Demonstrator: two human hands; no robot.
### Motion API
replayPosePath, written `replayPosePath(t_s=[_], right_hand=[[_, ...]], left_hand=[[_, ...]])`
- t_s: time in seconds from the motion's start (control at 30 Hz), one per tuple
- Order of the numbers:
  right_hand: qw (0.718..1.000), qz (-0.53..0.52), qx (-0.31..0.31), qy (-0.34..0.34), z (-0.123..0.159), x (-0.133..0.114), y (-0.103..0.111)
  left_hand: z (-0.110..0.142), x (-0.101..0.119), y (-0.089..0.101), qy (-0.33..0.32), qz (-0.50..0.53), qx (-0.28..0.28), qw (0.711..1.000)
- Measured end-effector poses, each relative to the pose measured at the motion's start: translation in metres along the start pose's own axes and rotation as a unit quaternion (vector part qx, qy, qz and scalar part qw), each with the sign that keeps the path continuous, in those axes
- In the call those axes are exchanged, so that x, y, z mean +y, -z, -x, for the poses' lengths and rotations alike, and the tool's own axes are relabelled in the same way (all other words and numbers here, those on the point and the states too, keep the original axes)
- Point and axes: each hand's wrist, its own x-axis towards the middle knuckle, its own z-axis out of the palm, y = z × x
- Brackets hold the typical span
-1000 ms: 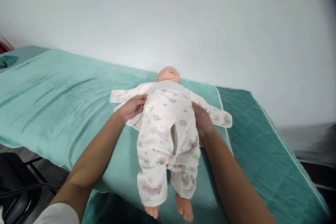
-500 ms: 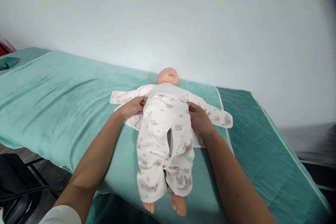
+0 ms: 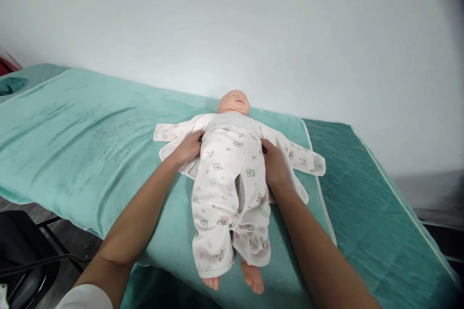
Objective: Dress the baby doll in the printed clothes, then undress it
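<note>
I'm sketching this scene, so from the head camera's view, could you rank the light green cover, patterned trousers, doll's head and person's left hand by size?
1. Light green cover
2. Patterned trousers
3. Doll's head and left hand: too alike to rank, the hand being nearer the camera.

Soft light — wall [image 3: 232, 29] bright, upper-right corner dark.

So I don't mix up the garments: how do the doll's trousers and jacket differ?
The trousers run down toward the feet, while the jacket stretches sideways. The trousers cover the front of the doll; the jacket lies open, a panel showing on each side. Both are white with small prints.
</note>
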Motion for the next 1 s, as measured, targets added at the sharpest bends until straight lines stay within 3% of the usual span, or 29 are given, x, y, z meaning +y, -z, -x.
replayPosePath(t_s=[0.13,0.27,0.43,0.73,1.0], right_hand=[[0.999,-0.01,0.002,0.039,0.003,0.0,0.0],[0.998,-0.054,-0.017,0.019,-0.003,0.005,0.002],[0.991,-0.13,-0.027,-0.009,-0.005,-0.003,0.005],[0.977,-0.191,-0.082,-0.044,-0.001,-0.005,0.004],[0.955,-0.223,-0.186,-0.061,-0.002,-0.003,0.02]], left_hand=[[-0.002,-0.008,-0.003,-0.01,0.077,-0.037,0.996],[-0.002,-0.013,-0.005,0.011,0.171,-0.085,0.982],[-0.001,-0.01,-0.01,0.011,0.238,-0.096,0.966],[0.008,0.003,-0.011,0.025,0.226,-0.095,0.969],[0.005,-0.001,-0.01,0.009,0.208,-0.098,0.973]])
